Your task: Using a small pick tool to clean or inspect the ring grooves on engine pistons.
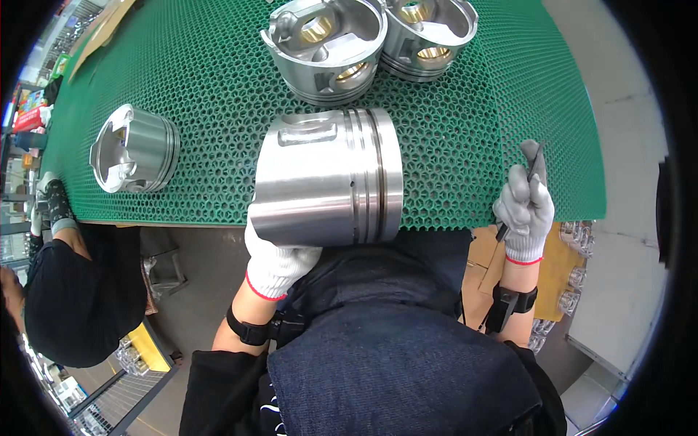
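A large silver piston [320,178] lies on its side at the table's near edge, its ring grooves facing right. Under its lower left part my gloved left hand [280,251] is closed on it; most of the fingers are hidden behind the metal. Off to the right, my gloved right hand [525,207] grips a slim dark hand tool [536,158] that looks like a thin scraper or file. Its upper end sticks out past the fingers, and it is apart from the piston.
Two more pistons [327,69] [429,54] stand open side up beyond the held one. Another piston [138,150] lies at the left on the green honeycomb mat [211,87]. A co-worker in black [80,291] sits at the left. Below right, several pistons rest on a yellow surface [554,287].
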Action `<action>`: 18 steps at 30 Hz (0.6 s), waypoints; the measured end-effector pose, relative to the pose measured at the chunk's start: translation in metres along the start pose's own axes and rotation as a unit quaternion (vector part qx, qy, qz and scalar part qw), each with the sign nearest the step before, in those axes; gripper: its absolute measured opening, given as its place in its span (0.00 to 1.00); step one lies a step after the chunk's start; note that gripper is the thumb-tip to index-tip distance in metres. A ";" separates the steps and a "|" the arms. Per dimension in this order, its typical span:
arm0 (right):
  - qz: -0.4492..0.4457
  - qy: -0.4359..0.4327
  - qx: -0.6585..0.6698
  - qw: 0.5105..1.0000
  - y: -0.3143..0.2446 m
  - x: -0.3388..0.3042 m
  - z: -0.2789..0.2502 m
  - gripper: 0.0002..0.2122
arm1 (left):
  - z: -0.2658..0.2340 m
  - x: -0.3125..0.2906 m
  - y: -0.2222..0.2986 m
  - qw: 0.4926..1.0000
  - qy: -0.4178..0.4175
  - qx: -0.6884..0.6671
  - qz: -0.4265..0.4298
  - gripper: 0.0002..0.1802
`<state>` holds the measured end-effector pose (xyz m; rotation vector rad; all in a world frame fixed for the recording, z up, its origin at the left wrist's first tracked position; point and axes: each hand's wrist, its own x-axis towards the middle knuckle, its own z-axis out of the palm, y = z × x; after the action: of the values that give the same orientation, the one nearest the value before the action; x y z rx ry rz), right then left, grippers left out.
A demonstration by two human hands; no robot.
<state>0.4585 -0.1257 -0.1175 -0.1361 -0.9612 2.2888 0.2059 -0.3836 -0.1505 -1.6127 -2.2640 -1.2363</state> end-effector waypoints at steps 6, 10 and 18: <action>-0.030 0.000 -0.002 1.000 0.004 -0.009 -0.011 0.23 | -0.046 0.086 0.047 0.947 -0.079 0.097 0.295 0.20; -0.050 0.025 -0.009 0.998 0.003 -0.005 0.004 0.22 | -0.021 0.055 0.007 0.982 0.165 0.006 0.097 0.27; 0.039 -0.037 -0.491 0.870 -0.007 -0.036 0.058 0.17 | -0.018 0.111 0.085 0.956 -0.059 0.120 0.260 0.25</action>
<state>0.4719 -0.1790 -0.0754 -0.5145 -2.1057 1.6504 0.2217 -0.3034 -0.0353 -2.0362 -1.7716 -0.7214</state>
